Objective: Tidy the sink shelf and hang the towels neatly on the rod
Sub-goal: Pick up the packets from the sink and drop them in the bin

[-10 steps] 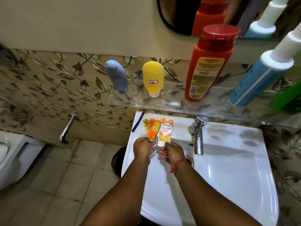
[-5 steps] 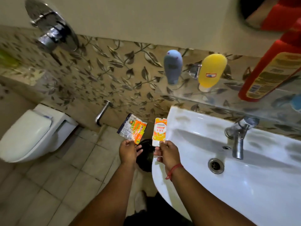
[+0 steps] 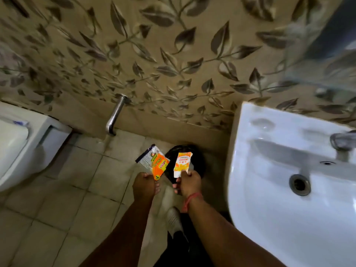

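Observation:
My left hand pinches an orange and white sachet wrapper by its lower edge. A second wrapper, orange and white too, is pinched in my right hand, which wears a red thread at the wrist. Both wrappers hang over a dark round bin on the floor between the toilet and the sink. The white sink fills the right side. The shelf, the towels and the rod are out of view.
A white toilet stands at the left. A chrome pipe juts from the leaf-patterned wall above the tiled floor. The sink's tap shows at the right edge. My shoe is on the floor below the bin.
Both hands lifted the wrappers off the sink's rim and carried them left and down, over the bin. My view swung from the shelf down to the floor.

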Demonstrator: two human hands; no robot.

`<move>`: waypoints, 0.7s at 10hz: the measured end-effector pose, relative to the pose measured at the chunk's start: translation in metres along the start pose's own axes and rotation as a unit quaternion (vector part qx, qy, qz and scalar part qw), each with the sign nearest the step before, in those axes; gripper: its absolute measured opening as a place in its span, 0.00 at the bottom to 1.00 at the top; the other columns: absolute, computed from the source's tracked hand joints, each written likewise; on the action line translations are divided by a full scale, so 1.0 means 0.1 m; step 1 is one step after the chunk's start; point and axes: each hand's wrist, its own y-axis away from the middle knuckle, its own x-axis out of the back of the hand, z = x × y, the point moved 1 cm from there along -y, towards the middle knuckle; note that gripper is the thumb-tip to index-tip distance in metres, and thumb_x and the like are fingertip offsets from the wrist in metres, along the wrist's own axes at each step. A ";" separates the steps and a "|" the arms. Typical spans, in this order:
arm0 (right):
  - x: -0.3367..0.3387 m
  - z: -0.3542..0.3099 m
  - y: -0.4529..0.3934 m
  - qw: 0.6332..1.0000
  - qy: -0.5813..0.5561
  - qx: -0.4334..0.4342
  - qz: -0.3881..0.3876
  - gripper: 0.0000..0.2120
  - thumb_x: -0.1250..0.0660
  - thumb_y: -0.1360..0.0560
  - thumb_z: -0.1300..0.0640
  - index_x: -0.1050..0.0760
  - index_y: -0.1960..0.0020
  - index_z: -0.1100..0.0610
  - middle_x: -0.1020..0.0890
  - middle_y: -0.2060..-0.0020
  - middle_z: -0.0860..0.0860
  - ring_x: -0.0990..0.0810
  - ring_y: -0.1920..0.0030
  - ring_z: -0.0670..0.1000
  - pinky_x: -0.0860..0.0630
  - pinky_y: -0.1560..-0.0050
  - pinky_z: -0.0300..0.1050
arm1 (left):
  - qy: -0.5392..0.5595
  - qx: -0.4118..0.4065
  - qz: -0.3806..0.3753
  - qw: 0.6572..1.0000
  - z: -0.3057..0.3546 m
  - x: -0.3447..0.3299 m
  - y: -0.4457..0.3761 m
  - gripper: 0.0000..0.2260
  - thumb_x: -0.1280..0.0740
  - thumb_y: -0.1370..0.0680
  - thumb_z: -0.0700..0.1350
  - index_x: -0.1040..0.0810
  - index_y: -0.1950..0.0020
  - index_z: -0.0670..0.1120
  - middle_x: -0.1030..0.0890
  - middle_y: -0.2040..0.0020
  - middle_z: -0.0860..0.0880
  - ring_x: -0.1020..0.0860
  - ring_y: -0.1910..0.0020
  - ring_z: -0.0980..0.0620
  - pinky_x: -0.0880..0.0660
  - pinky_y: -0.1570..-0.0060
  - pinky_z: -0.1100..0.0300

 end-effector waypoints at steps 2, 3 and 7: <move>-0.19 0.73 -1.21 0.991 0.084 -0.038 0.099 0.10 0.41 0.18 0.60 0.26 0.44 0.64 0.18 0.56 0.62 0.22 0.75 0.53 0.32 0.81 0.35 | -0.207 -0.033 -0.004 0.978 -0.53 -0.16 -1.12 0.09 0.41 0.19 0.38 0.23 0.44 0.39 0.18 0.52 0.37 0.16 0.55 0.39 0.17 0.49 0.40; -0.24 1.12 -1.86 0.983 0.123 -0.043 0.127 0.12 0.40 0.19 0.59 0.26 0.41 0.66 0.18 0.47 0.62 0.15 0.61 0.53 0.20 0.69 0.40 | -0.301 -0.059 -0.015 0.952 -0.89 -0.36 -1.71 0.09 0.41 0.21 0.40 0.23 0.45 0.41 0.18 0.48 0.39 0.17 0.50 0.37 0.18 0.49 0.42; -0.40 1.70 -3.23 0.979 0.129 -0.107 0.116 0.19 0.48 0.15 0.61 0.36 0.27 0.70 0.27 0.33 0.69 0.25 0.36 0.69 0.25 0.51 0.52 | -0.420 -0.073 -0.144 0.893 -1.89 -1.25 -3.27 0.17 0.36 0.17 0.50 0.25 0.33 0.41 0.22 0.33 0.36 0.24 0.34 0.36 0.27 0.39 0.50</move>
